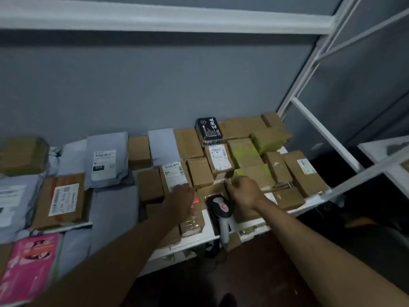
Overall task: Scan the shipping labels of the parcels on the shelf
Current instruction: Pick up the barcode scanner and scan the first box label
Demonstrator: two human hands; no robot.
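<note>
A white metal shelf (247, 232) against a grey wall carries many parcels lying flat. Grey mailer bags (108, 160) and a labelled flat carton (62, 201) lie on the left, with a pink packet (28, 267) at the near left edge. Brown cardboard boxes (305, 171) crowd the right half, some wrapped in greenish tape, and a black packet (208, 129) lies on top of them at the far side.

The person's left hand (180, 201) reaches over a box with a white shipping label (174, 175); its fingers rest at the label's near end, and whether the grip has closed on the box cannot be told. The right hand (243, 191) hovers just to the right, its fingers curled and seeming to pinch something small and pale, too blurred to name.

A handheld barcode scanner (220, 209) lies between the two hands near the shelf's front edge, its head with a red spot facing up, its handle pointing past the edge, touched by neither hand.
</note>
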